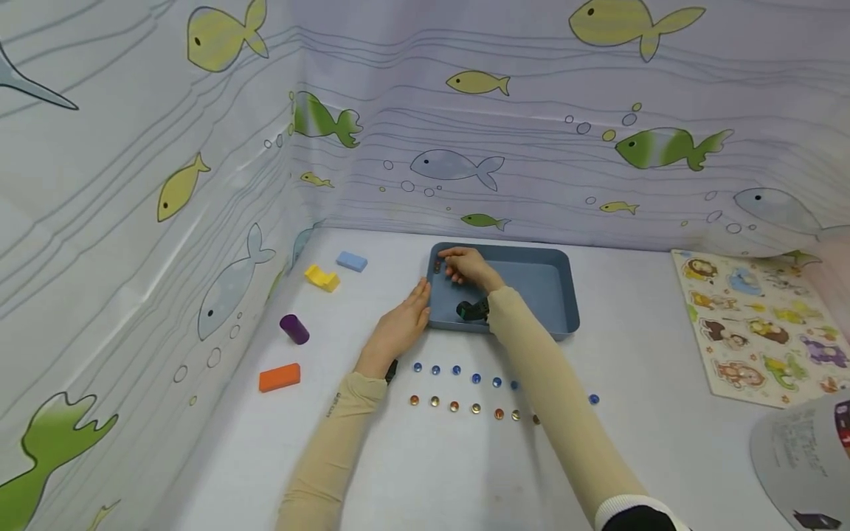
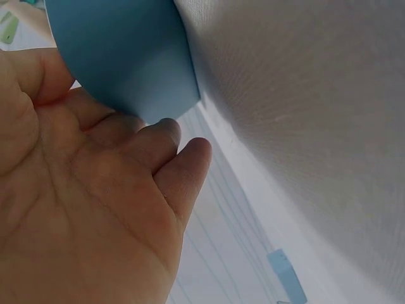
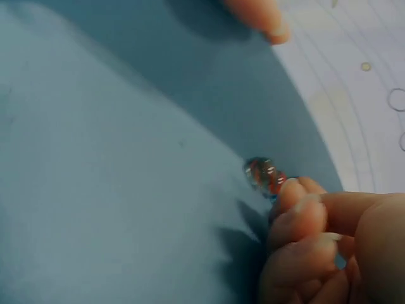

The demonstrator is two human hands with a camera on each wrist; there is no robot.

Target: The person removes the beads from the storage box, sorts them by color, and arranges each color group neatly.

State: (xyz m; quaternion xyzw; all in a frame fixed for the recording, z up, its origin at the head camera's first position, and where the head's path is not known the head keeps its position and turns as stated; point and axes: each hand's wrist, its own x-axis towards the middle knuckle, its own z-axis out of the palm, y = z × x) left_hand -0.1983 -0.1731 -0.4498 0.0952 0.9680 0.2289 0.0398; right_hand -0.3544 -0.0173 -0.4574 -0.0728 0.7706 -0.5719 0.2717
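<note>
The blue-grey tray [image 1: 531, 295] lies at the back of the table. My right hand [image 1: 470, 267] reaches into its back left corner, thumb and fingertips closed together on a small glass bead [image 3: 277, 182]. Another shiny, reddish clear bead [image 3: 258, 172] sits right beside the fingertips, by the tray wall. How many beads lie there is partly hidden by the fingers. Extended fingers of my left hand [image 1: 398, 329] rest against the outside of the tray's left wall. In front of the tray are a row of blue beads [image 1: 456, 370] and a row of orange and gold beads [image 1: 454, 406].
Left of the tray lie a light blue block [image 1: 352, 261], a yellow notched block [image 1: 322, 278], a purple cylinder [image 1: 294, 329] and an orange block [image 1: 280, 377]. A picture board [image 1: 757, 332] and a white round container [image 1: 803, 457] stand at right. My right sleeve covers part of the bead rows.
</note>
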